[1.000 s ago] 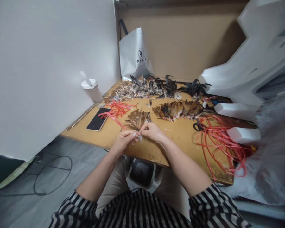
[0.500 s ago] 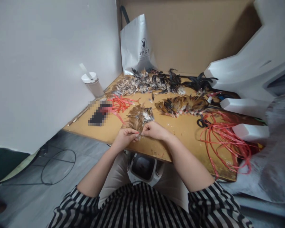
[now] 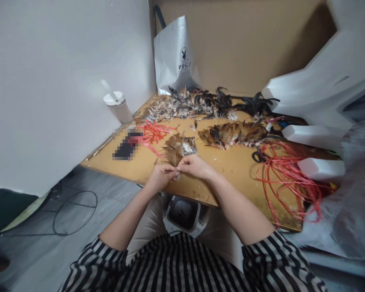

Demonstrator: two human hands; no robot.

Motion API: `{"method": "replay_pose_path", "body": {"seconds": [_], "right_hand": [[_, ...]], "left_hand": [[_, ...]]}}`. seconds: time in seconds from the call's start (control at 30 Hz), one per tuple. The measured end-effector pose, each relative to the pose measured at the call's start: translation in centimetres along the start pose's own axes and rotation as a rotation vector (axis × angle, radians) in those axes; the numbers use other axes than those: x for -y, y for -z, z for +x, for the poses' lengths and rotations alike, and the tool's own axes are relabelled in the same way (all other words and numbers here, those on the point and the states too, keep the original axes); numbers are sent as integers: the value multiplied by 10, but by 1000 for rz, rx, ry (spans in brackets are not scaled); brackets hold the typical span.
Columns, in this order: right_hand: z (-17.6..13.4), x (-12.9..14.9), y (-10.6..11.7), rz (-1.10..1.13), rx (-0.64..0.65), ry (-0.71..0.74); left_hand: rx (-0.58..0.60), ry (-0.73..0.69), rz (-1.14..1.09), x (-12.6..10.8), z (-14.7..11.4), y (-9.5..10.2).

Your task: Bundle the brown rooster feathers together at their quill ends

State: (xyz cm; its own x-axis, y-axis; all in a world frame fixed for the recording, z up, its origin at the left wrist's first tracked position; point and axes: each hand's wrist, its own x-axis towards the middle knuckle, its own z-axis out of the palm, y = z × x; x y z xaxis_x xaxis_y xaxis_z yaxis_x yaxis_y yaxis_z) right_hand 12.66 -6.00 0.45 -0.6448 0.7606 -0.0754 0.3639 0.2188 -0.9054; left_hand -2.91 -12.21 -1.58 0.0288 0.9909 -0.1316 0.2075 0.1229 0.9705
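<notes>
At the front of the table, a bunch of brown feathers (image 3: 174, 149) with whitish down on its right side lies just beyond my hands. My left hand (image 3: 162, 177) is closed, thumb and finger pinching the feathers' near end. Close against it, my right hand (image 3: 194, 165) is closed in a pinch too, its fingertips meeting the left ones. What sits between the right fingertips is too small to make out. A red plastic strip (image 3: 153, 150) runs from a pile of cut red strips (image 3: 155, 132) toward the bunch.
Rows of feathers (image 3: 237, 134) lie behind and to the right. Black-handled scissors (image 3: 257, 157) rest beside tangled red strips (image 3: 287, 182). A lidded cup (image 3: 119, 107), a blurred-out dark object (image 3: 126, 146) and a silver bag (image 3: 173, 61) stand or lie leftward. Below is a bin (image 3: 183, 213).
My right hand has shifted slightly left, its fingertips closing in on the left ones. My left hand and the feathers stay nearly where they were.
</notes>
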Motion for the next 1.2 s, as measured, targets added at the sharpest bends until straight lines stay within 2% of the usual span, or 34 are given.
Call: {"method": "replay_pose_path", "body": {"seconds": [0.13,0.37,0.7,1.07,1.2], "right_hand": [[-1,1,6,-5,11,71],[0,-12,6,-187,35,125],[0,-7,8,-188,44,116],[-5,-5,12,-201,204,199],[-6,-1,11,-115,240,183]], "left_hand": [[16,12,-36,-2,1,3],[44,11,-44,0,3,5],[76,71,-55,-6,4,5],[103,134,-104,-16,7,11],[120,134,-101,-15,8,11]]}}
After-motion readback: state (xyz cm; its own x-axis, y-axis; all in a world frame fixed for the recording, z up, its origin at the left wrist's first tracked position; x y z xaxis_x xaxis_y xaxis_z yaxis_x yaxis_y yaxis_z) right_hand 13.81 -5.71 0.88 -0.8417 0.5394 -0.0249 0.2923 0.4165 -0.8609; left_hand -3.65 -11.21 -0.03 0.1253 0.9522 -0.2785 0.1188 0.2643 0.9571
